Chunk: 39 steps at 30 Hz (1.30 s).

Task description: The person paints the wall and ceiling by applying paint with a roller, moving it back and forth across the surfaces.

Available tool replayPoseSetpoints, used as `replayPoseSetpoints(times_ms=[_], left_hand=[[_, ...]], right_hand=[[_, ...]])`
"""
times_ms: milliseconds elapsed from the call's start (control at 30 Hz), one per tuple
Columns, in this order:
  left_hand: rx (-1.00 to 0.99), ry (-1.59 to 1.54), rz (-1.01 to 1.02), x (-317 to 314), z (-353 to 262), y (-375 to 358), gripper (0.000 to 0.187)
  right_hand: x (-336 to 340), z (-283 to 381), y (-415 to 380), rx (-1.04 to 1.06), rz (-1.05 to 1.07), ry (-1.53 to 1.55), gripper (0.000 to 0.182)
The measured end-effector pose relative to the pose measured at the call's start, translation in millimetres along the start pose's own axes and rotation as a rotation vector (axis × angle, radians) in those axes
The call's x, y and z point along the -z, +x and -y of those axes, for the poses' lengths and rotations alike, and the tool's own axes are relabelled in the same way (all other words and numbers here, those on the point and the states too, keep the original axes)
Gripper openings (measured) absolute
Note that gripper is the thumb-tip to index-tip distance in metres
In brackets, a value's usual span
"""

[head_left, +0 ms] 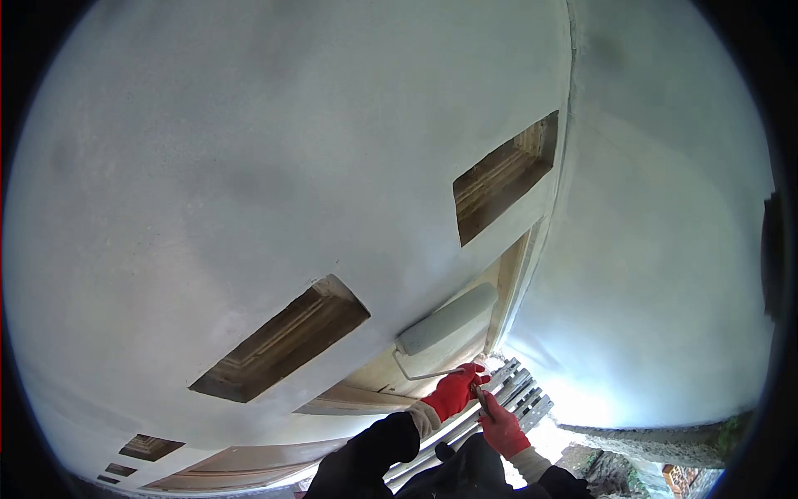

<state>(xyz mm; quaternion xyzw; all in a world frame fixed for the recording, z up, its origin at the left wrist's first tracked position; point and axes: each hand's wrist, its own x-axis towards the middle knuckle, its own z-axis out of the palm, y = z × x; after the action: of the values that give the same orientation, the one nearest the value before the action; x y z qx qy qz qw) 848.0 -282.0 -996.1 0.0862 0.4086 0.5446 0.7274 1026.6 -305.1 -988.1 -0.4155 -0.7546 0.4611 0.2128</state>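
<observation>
A paint roller (446, 320) with a long pale sleeve is raised near the white wall, overlapping the tan recessed panel in this view. Its bent wire frame runs down to my left hand (454, 392), which wears a red glove and is closed around the roller near the top of its handle. Just below and to the right, my right hand (502, 428), also in a red glove, has its fingers wrapped round the brownish lower part of the handle. Both palms are hidden.
The white wall (208, 175) has recessed openings (283, 343) with brown moulded insides. Another opening (507, 179) lies near the corner with the right wall (657, 249). Slatted wooden planks (519, 391) are below my hands. A rough ledge (665, 445) borders the lower right.
</observation>
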Motion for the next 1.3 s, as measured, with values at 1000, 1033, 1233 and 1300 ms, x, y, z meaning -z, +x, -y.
replayPoseSetpoints(times_ms=[1000,1033,1233,1300], left_hand=[[-0.271,0.003,0.356,-160,-167,-60,0.021],[-0.301,0.033,0.335,-172,-178,-70,0.021],[-0.615,0.172,0.355,-235,-243,-124,0.022],[-0.748,0.266,0.362,-258,-268,-157,0.035]], right_hand=[[117,137,50,0.557,-0.408,-0.309,0.054],[122,146,55,0.572,-0.412,-0.323,0.052],[156,252,69,0.753,-0.517,-0.24,0.047],[169,278,84,0.82,-0.545,-0.187,0.042]])
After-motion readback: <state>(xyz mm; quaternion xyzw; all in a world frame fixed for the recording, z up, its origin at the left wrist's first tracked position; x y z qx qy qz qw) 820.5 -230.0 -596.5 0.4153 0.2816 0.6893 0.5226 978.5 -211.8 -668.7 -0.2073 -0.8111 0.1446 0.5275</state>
